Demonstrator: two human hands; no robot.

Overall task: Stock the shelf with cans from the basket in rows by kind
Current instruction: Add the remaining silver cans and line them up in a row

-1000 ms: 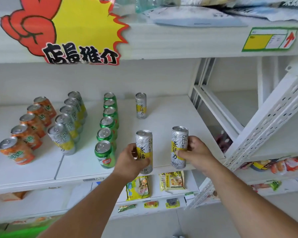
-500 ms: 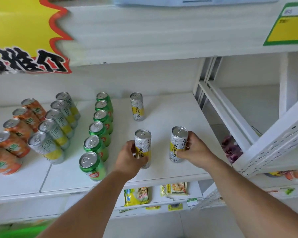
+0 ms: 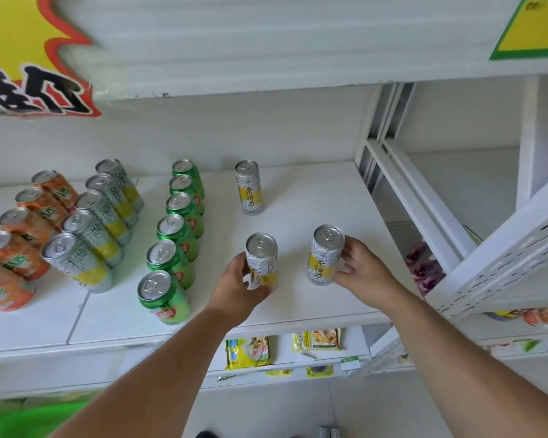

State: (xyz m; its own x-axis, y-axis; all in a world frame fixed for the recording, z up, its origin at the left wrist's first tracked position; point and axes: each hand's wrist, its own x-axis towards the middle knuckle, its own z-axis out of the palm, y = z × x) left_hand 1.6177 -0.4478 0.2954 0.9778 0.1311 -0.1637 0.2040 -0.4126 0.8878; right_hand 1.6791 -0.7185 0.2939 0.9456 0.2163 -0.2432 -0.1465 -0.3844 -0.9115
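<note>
Two silver-and-yellow cans (image 3: pixel 261 262) stand upright near the shelf (image 3: pixel 314 197) front; orange, silver, green rows (image 3: pixel 174 235) line its left.

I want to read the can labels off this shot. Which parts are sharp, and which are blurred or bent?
Head view: the lone can at the back and the can in the right hand read sharply; the promo sign and green blur at the frame edges are smeared; wide-angle bending tilts the orange cans. Lighting is soft, without harsh glare.

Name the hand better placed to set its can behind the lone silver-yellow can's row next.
Left. The left hand grips its can almost straight in front of the lone can; the right hand holds its can off to the side.
</note>
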